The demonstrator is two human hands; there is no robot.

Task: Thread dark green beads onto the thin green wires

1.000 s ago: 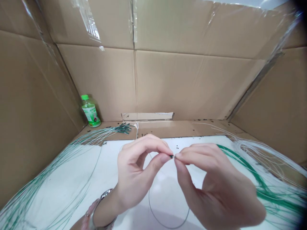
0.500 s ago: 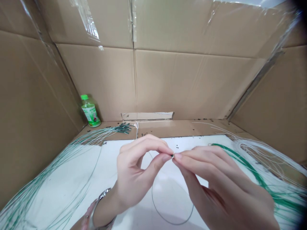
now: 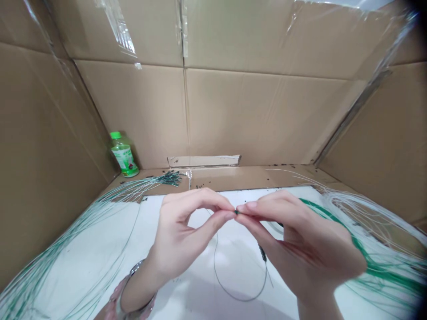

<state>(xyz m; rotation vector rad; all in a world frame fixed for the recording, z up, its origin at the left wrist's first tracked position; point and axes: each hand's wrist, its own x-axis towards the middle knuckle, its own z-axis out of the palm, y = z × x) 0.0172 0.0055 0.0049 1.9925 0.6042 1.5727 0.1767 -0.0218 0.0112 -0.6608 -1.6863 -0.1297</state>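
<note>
Well, beyond and left of the left hand [image 3: 176, 240] stands a capped bottle [image 3: 124, 156], contents unclear. That hand's thumb and finger pinch a tiny dark green piece [image 3: 236, 212], and the right hand [image 3: 310, 235] is clamped on it from its right; something this small could slip if either squeeze loosens or the thin cord [image 3: 245, 301] looping below the hands gets tugged.

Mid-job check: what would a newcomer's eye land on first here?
The left hand and right hand, low in the middle, pinching a tiny dark-green piece between them. Next, the bright green-capped bottle standing at the back left. Then the thick green strands on the right, partly behind the right hand.
</note>
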